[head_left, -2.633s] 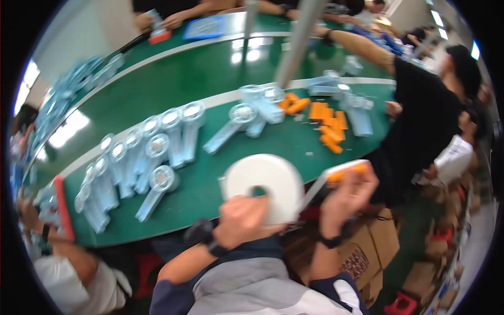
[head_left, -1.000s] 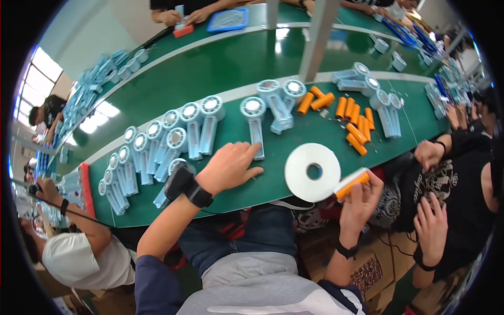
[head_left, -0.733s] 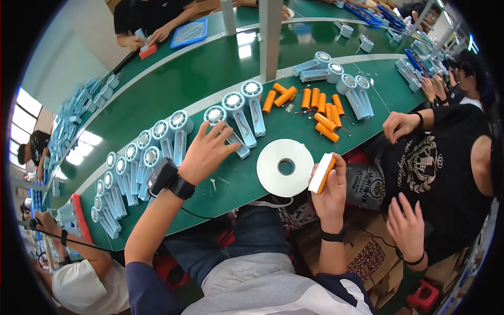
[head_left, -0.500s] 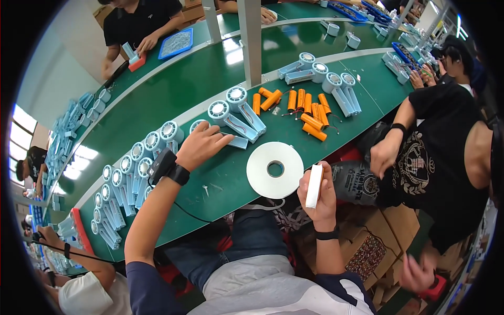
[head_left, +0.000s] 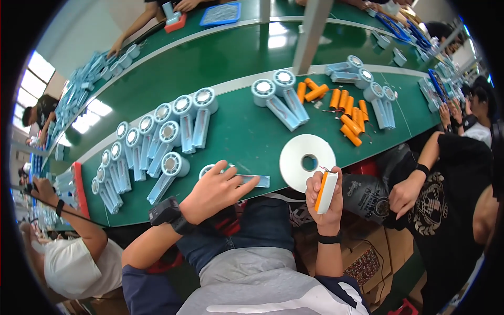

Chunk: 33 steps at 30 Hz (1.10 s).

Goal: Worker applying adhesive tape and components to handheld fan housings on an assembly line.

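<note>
Battery up, fan housing under the fingers!

The right hand [head_left: 325,200] pinched an orange battery [head_left: 321,193], white strip [head_left: 329,191] along its side; left of it, the left hand [head_left: 218,191] curved over a light-blue fan housing [head_left: 257,181] on the tabletop [head_left: 239,139], its grip unclear. Seemingly, this was the readying step; the next move called for uncovering the housing's handle.

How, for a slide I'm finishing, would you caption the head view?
Left hand on a blue fan, right hand holding an orange battery near a white tape roll.
</note>
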{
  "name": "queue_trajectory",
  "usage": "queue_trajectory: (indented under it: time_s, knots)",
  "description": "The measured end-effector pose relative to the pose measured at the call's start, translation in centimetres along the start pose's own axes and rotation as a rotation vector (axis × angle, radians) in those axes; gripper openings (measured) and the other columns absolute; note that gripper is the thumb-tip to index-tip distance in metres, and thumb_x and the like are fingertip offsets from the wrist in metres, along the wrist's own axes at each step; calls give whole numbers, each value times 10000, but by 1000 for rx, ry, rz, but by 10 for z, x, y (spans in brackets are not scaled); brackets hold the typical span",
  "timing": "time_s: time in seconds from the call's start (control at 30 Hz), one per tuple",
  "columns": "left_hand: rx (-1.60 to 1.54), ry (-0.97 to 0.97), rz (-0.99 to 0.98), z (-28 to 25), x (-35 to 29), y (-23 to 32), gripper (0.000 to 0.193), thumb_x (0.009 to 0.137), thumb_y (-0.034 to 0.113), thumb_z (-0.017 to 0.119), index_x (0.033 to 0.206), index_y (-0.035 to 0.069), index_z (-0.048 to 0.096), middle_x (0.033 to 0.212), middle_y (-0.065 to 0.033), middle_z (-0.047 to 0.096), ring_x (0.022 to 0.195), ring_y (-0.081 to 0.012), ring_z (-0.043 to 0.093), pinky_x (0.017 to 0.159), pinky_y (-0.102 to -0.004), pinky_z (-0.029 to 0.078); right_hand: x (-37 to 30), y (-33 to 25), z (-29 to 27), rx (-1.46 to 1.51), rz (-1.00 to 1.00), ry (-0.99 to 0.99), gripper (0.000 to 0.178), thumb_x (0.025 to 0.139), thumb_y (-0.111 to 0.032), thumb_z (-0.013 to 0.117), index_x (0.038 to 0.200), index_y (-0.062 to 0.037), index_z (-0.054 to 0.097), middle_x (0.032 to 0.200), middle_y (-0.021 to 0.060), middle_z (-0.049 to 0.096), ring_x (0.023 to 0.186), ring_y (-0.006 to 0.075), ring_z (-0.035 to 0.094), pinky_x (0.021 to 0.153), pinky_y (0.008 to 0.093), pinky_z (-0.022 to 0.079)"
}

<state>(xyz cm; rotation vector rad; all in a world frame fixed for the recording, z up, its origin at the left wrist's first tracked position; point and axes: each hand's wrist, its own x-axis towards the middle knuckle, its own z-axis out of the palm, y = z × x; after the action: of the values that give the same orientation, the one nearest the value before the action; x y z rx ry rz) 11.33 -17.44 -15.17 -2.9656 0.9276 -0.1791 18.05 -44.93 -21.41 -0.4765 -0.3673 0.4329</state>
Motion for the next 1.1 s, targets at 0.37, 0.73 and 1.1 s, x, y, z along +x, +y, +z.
queue_trajectory:
  time_s: [0.37, 0.73, 1.1]
  knots:
    - [-89, 183, -268, 21, -27, 1, 243, 791, 166, 711, 982, 38, 632, 1261, -152, 557, 1203, -290, 545, 1004, -482, 441, -3, 30, 14, -116, 28, 89, 453, 1035, -301, 542, 1445, -142, 435, 1060, 133, 596, 861, 158, 572, 661, 270, 495]
    - [101, 71, -345, 20, -19, 18, 161, 803, 109, 632, 917, -4, 635, 1198, -141, 561, 1202, -263, 536, 1080, -520, 403, 17, 78, 54, -256, -43, 344, 390, 1042, -177, 537, 1416, -123, 441, 1089, 100, 597, 851, 141, 579, 713, 240, 490]
    - [-51, 230, -521, 39, -20, 20, 91, 746, 128, 646, 776, 46, 671, 927, -79, 542, 963, -227, 553, 953, -454, 435, 26, 89, 31, -492, -62, 521, 389, 1060, -172, 500, 1426, -88, 398, 1203, 80, 585, 1064, 139, 586, 795, 306, 500]
